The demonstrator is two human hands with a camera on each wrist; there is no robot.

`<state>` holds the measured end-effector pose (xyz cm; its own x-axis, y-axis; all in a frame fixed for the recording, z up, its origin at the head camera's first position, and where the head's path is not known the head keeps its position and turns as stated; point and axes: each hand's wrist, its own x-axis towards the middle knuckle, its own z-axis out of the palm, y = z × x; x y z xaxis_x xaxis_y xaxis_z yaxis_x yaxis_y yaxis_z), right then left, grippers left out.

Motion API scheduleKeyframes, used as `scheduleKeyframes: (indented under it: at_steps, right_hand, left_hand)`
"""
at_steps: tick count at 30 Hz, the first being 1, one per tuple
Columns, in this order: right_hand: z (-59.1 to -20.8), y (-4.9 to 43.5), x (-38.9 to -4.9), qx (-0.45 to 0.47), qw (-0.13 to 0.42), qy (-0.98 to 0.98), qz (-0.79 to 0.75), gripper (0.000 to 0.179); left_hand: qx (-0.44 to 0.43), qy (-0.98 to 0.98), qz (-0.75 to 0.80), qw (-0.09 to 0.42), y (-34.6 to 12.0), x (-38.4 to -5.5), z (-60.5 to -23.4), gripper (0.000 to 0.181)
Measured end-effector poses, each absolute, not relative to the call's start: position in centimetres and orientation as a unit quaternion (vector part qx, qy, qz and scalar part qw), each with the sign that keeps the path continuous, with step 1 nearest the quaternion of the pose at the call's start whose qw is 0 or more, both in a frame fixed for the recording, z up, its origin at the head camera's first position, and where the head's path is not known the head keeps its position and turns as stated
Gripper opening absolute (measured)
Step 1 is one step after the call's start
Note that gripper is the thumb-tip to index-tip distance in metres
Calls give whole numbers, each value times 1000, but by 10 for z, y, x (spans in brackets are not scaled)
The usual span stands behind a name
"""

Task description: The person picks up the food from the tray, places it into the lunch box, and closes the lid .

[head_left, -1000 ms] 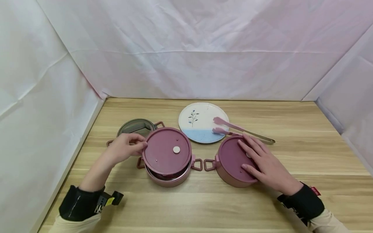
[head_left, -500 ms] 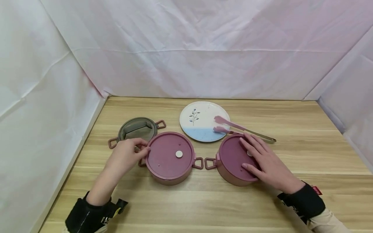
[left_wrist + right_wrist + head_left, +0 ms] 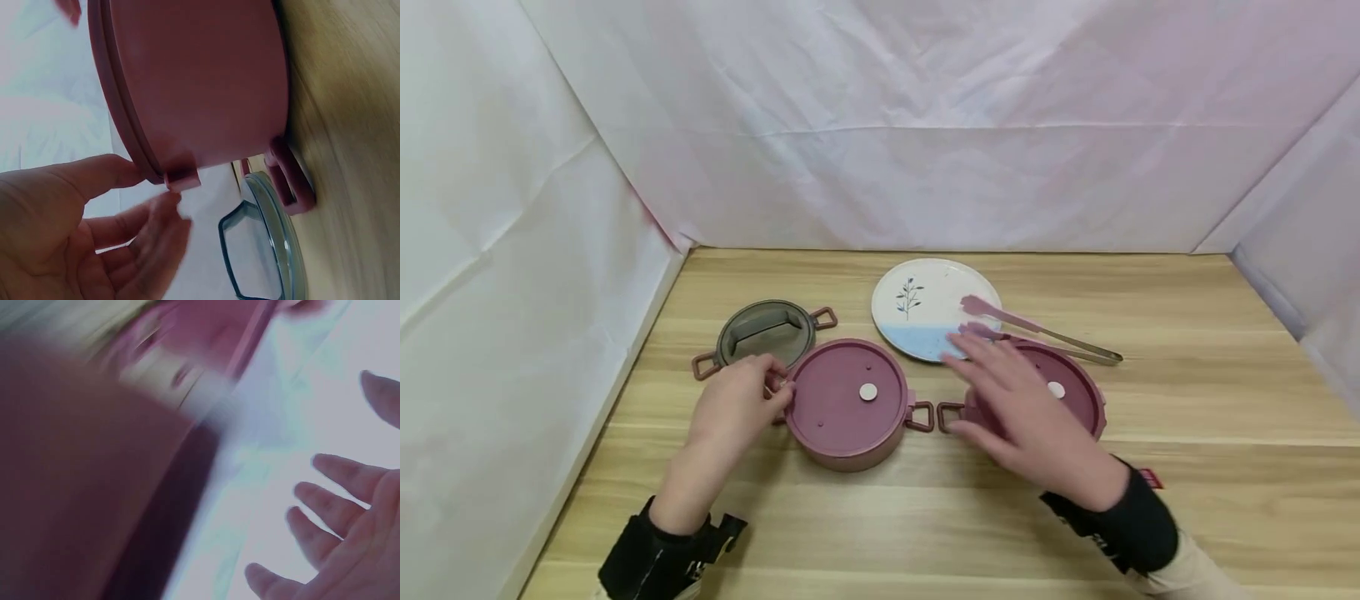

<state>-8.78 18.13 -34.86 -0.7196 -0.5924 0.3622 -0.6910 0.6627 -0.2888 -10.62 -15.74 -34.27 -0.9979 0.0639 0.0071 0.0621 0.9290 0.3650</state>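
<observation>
My left hand (image 3: 733, 408) is at the left edge of a plum-coloured pot lid (image 3: 827, 408), which sits on a matching pot (image 3: 857, 460). In the left wrist view the thumb (image 3: 109, 170) meets the lid's rim and the fingers curl in under a small side tab (image 3: 182, 180), pinching that edge. My right hand (image 3: 1026, 421), fingers spread and straight, hovers over a second plum pot's lid (image 3: 1082, 404). It holds nothing; in the right wrist view the hand (image 3: 356, 537) stands apart from the blurred second pot (image 3: 75, 475).
Behind the left pot is a small pan with a glass lid (image 3: 767, 332) and two loop handles. A white-and-blue plate (image 3: 928, 292) lies at the back centre. Tongs (image 3: 1075, 342) with pink heads rest partly on it. White cloth (image 3: 925, 183) walls surround the wooden table (image 3: 887, 533).
The left pot's lid, tilted with a gap a second ago, has come down onto its pot, my left hand staying at its edge. My right hand has lifted off the second lid and moved left.
</observation>
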Motion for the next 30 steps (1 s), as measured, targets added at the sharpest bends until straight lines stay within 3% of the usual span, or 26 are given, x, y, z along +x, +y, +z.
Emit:
scheduleKeyframes:
  at_steps: [5, 12, 19, 26, 30]
  right_hand:
    - [-349, 122, -91, 367, 65, -908, 192, 70]
    - [-363, 84, -95, 314, -24, -942, 115, 88]
    - [-374, 88, -91, 320, -24, -939, 120, 87]
    - [-377, 89, -83, 328, -6, -935, 131, 80]
    - [-381, 88, -79, 326, -11, -933, 153, 77]
  left_hand:
    - [97, 980, 166, -55, -140, -102, -354, 44]
    - [194, 973, 118, -36, -122, -100, -374, 68]
    - [199, 975, 91, -30, -118, -98, -379, 75]
    - [203, 973, 83, -68, -116, -96, -375, 76]
    - [209, 974, 74, -52, -117, -94, -376, 79]
